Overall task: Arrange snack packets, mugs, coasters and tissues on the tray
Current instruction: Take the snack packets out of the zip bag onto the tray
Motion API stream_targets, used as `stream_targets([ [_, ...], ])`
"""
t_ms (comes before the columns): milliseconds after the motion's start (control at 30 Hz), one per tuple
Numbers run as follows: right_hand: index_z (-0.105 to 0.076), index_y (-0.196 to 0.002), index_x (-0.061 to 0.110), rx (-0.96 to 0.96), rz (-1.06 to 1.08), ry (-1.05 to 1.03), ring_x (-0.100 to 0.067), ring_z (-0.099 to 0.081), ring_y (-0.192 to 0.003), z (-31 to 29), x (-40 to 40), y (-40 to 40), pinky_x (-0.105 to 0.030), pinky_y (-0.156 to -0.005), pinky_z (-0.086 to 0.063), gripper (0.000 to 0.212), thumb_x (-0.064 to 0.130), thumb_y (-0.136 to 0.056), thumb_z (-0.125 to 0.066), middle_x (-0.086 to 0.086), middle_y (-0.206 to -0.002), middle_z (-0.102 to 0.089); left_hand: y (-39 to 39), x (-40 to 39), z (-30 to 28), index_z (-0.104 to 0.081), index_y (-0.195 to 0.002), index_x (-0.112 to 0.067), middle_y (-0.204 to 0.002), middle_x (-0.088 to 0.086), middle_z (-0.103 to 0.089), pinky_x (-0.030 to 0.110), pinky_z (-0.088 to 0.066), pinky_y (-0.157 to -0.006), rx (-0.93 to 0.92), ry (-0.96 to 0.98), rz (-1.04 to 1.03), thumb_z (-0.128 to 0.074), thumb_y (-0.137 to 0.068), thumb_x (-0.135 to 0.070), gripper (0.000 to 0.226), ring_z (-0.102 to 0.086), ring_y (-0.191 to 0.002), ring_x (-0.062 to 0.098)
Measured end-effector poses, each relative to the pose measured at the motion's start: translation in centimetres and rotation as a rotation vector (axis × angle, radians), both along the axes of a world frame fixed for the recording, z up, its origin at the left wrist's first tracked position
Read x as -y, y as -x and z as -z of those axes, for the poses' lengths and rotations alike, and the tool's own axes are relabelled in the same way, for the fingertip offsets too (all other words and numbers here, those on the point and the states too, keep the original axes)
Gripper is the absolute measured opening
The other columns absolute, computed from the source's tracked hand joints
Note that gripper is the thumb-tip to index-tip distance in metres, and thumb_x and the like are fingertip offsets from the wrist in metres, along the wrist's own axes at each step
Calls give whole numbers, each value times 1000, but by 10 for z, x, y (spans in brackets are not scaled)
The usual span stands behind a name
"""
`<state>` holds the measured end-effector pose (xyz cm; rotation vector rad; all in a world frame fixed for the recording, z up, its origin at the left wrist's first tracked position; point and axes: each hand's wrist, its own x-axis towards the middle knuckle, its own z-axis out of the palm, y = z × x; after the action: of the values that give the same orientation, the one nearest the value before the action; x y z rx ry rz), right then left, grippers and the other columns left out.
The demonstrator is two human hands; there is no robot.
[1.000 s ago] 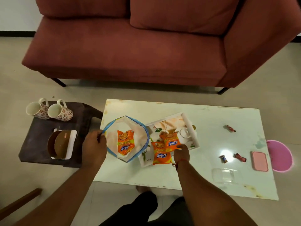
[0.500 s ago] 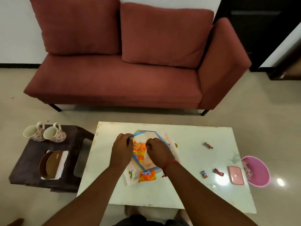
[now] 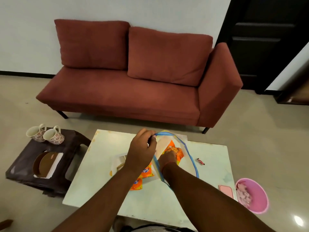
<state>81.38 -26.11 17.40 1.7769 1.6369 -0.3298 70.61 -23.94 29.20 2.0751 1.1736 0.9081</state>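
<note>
A clear bag with a blue zip rim is held up over the white table. My left hand pinches the bag's rim at its top left. My right hand is inside the bag, gripping an orange snack packet. Two more orange packets lie on the white tray, which my left arm mostly hides. Two floral mugs lie on their sides on the dark stool, beside brown coasters resting on white tissues.
A wrapped candy and a pink flat case lie on the table's right side. A pink bin stands on the floor at the right. A red sofa faces the table.
The view has tilted up. My right hand left the packets on the tray, went to the bag's rim, and is now inside the bag on the packet. The bag now sits over the tray.
</note>
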Motion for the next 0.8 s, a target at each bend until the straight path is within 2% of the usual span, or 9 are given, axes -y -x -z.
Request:
stream_targets([
  [133,-64,-126,15,-51,-77,-90,-36,-58,-117,-7,4,-9,-45,-97,-46,30,23,-102,-48,-9,-125,-66,1,6,3,-67,-114,-7,-101,5,-62,36,-62,-70,-24,-16,-39,-52,-99,-15,23,-62,-88,15],
  [233,-64,-122,11,-187,-91,-265,-39,-60,-114,-24,2,-5,-45,-91,-46,29,14,-100,-45,-12,-123,-64,6,1,13,-67,-113,-8,-104,6,-63,29,-59,-75,-84,-28,-74,-52,-99,-16,22,-60,-88,14],
  [333,-63,-114,8,-363,-87,-426,-39,-62,-103,-42,-3,6,-41,-79,-48,23,9,-95,-49,-16,-115,-62,20,-11,26,-67,-113,-9,-105,6,-63,19,-49,-76,-167,-21,-116,-52,-99,-17,22,-58,-87,11],
  [433,-62,-107,11,-492,-82,-554,-37,-63,-93,-57,-8,21,-36,-65,-40,22,7,-88,-53,-13,-106,-62,48,-27,43,-67,-111,-8,-105,8,-63,20,-45,-74,-280,-8,-156,-48,-100,-17,24,-62,-88,19],
  [533,-60,-99,20,-631,-33,-704,-30,-63,-89,-63,-13,36,-34,-62,-40,16,13,-88,-51,-4,-100,-63,87,-46,60,-66,-113,-6,-108,11,-62,25,-46,-73,-396,67,-236,-45,-101,-19,27,-63,-90,24],
  [667,-61,-87,22,-936,279,-998,-21,-60,-80,-58,-19,52,-34,-66,-47,12,19,-89,-49,3,-89,-64,143,-67,80,-66,-108,-5,-105,14,-60,41,-48,-74,-469,187,-370,-44,-99,-14,26,-61,-88,33],
  [800,-60,-87,22,-1173,801,-1217,-18,-62,-78,-40,-31,60,-30,-66,-51,13,11,-94,-56,5,-82,-64,190,-84,101,-67,-103,-3,-100,16,-60,36,-40,-66,-472,275,-476,-44,-99,-12,25,-60,-82,36],
])
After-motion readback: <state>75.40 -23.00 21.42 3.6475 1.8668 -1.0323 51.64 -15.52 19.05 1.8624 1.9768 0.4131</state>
